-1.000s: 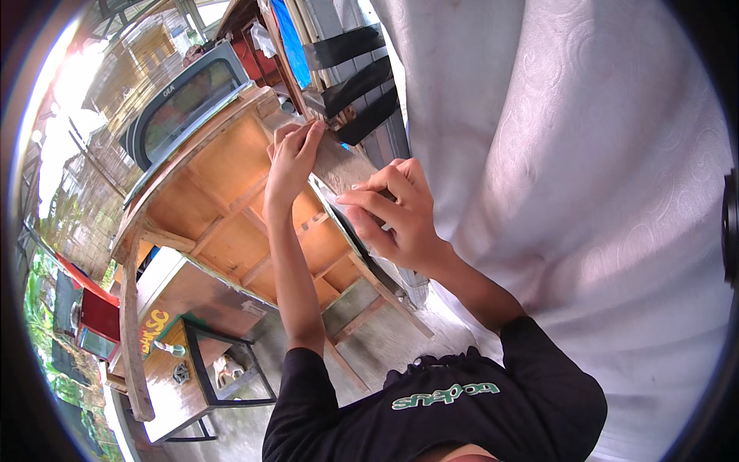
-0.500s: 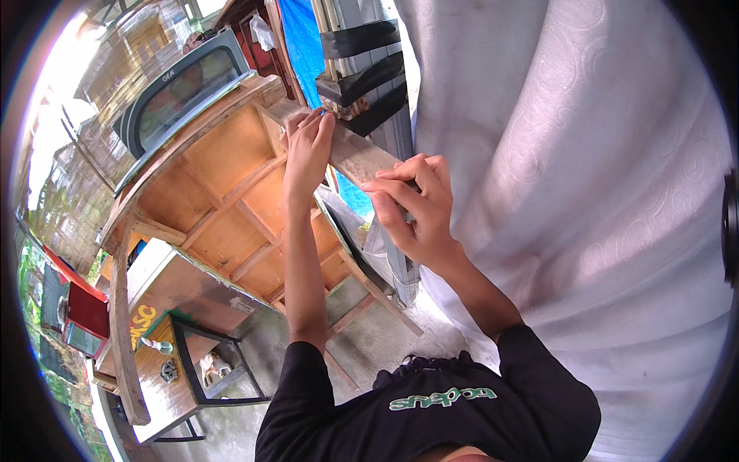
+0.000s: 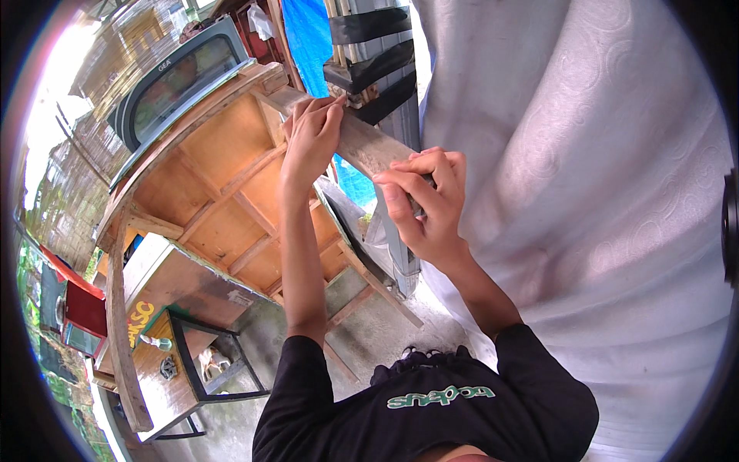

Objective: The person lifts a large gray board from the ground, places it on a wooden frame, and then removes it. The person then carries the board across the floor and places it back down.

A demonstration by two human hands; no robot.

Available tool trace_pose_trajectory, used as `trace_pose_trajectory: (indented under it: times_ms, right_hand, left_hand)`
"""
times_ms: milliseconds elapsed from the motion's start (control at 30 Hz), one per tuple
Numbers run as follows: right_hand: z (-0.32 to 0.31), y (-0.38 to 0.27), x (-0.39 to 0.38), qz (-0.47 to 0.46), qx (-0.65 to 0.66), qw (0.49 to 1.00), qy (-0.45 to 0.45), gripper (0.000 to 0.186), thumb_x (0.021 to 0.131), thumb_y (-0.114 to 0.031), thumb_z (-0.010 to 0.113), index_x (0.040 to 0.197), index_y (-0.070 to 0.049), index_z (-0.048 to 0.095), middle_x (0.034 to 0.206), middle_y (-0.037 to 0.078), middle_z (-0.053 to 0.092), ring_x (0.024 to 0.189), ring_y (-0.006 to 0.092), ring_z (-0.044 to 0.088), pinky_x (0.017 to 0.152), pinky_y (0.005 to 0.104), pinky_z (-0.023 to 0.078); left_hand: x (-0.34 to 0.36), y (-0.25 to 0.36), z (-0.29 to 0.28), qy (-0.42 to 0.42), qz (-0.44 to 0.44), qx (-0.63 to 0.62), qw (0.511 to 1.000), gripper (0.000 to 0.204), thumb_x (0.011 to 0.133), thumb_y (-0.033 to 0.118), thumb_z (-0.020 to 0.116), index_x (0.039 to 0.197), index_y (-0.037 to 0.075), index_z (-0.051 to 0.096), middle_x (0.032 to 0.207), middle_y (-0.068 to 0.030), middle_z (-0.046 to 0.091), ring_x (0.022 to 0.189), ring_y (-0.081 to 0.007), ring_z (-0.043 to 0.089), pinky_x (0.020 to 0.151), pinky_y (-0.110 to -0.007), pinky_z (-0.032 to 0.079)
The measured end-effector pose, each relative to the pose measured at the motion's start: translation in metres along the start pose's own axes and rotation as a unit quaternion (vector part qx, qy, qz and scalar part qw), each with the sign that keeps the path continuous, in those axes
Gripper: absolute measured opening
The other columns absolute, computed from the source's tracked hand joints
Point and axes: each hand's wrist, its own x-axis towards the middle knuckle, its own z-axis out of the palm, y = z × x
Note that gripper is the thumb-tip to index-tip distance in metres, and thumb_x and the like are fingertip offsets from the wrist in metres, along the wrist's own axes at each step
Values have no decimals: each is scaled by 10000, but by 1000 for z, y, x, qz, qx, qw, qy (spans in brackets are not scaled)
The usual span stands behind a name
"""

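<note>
A wooden table [image 3: 219, 165] is tipped on its side, its orange-brown underside and cross braces facing me. One of its legs, a flat grey-brown table leg [image 3: 366, 145], sticks out toward the right. My left hand [image 3: 312, 138] is closed over that leg close to the table's frame, fingers bent across its upper edge. At the leg's outer end, my right hand [image 3: 431, 200] has its fingers curled round the wood, thumb and fingertips against it. The inside of the right palm is hidden.
A white curtain [image 3: 570, 192] hangs along the right. Behind the leg stands a grey post wrapped in black bands [image 3: 373, 69], beside a blue tarp [image 3: 304, 46]. A grey-framed screen [image 3: 185, 77] is beyond the table. A black-framed stool [image 3: 200, 358] stands lower left.
The leg and both hands appear slightly farther right in the view, while the table edge and background have shifted a little too. Both hands keep their hold on the leg.
</note>
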Motion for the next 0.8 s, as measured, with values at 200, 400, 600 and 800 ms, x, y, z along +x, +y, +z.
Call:
trace_pose_trajectory:
  times_ms: [200, 400, 600, 800]
  right_hand:
    - [-4, -2, 0, -3, -5, 1000, -15, 127, 783, -83, 698, 901, -129, 701, 883, 31, 582, 866, 238, 460, 751, 352, 434]
    - [-3, -4, 1, 6, -12, 1000, -16, 127, 786, -80, 696, 904, -127, 700, 872, 32, 568, 861, 234, 448, 763, 351, 429]
    - [-5, -1, 1, 3, -3, 1000, -18, 138, 776, -75, 705, 903, -128, 700, 880, 35, 569, 866, 236, 449, 767, 352, 429]
    - [-1, 0, -2, 10, 20, 1000, -7, 88, 796, -82, 663, 865, -108, 713, 890, 35, 581, 884, 223, 448, 798, 350, 412]
  left_hand:
    - [5, -3, 1, -30, 0, 43, 999, 372, 985, 280, 405, 1169, 70, 651, 1281, -74, 586, 1259, -279, 415, 1094, -383, 250]
    - [13, -7, -1, -55, 22, 46, 997, 384, 961, 318, 423, 1107, 65, 672, 1228, -103, 603, 1252, -289, 393, 1066, -404, 226]
    - [-1, 0, 11, 50, 6, -36, 998, 421, 955, 307, 410, 1206, 39, 616, 1273, -125, 577, 1244, -295, 406, 1079, -400, 210]
    - [-5, -8, 12, 53, -5, -47, 997, 450, 936, 260, 388, 1246, 2, 587, 1306, -145, 561, 1254, -302, 403, 1093, -397, 202]
